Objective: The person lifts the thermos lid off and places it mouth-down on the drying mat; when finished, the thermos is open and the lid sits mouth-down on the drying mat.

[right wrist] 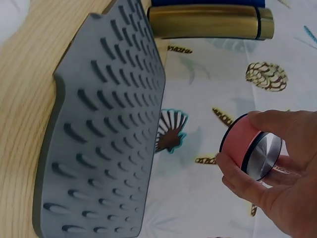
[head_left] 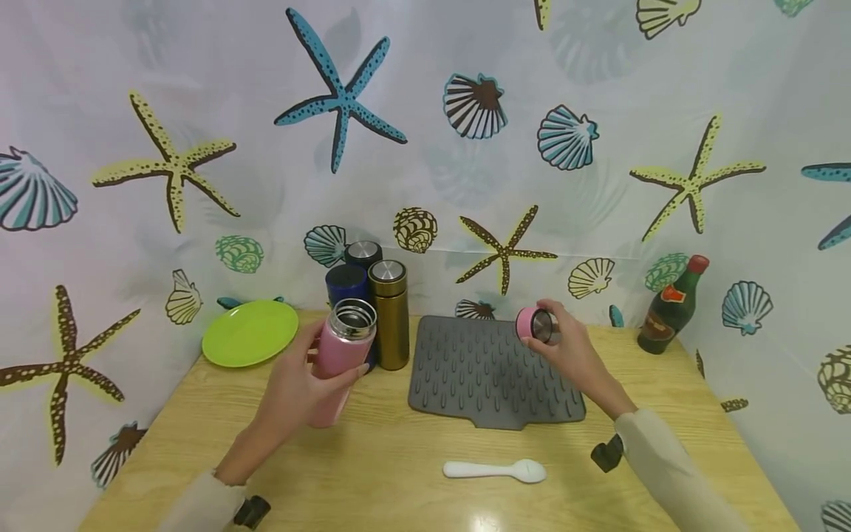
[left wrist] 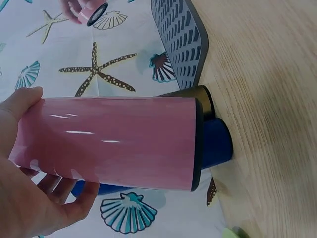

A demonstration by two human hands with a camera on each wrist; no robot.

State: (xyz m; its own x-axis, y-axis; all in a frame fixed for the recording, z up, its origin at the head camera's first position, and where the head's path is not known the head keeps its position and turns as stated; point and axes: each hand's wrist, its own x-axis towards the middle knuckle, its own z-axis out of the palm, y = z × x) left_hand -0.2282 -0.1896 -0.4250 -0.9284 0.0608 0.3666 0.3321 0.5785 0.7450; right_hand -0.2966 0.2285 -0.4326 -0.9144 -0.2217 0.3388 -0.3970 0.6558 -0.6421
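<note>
My left hand (head_left: 299,377) grips a pink thermos flask (head_left: 342,355) round its body, slightly tilted, its steel mouth uncovered at the top. In the left wrist view the flask (left wrist: 114,141) spans the frame, fingers on one side and thumb on the other. Over the dark grey drying mat (head_left: 492,369), my right hand (head_left: 575,351) pinches a pink lid (head_left: 534,325) with a steel disc on top. The right wrist view shows thumb and fingers round the lid's (right wrist: 242,139) pink side.
Behind the flask stand a gold flask (head_left: 392,325), a blue flask (head_left: 346,281) and a black flask (head_left: 363,251). A green plate (head_left: 250,334) leans at the back left. In front of the mat lies a white spoon (head_left: 495,471). A dark bottle (head_left: 673,307) stands at the back right.
</note>
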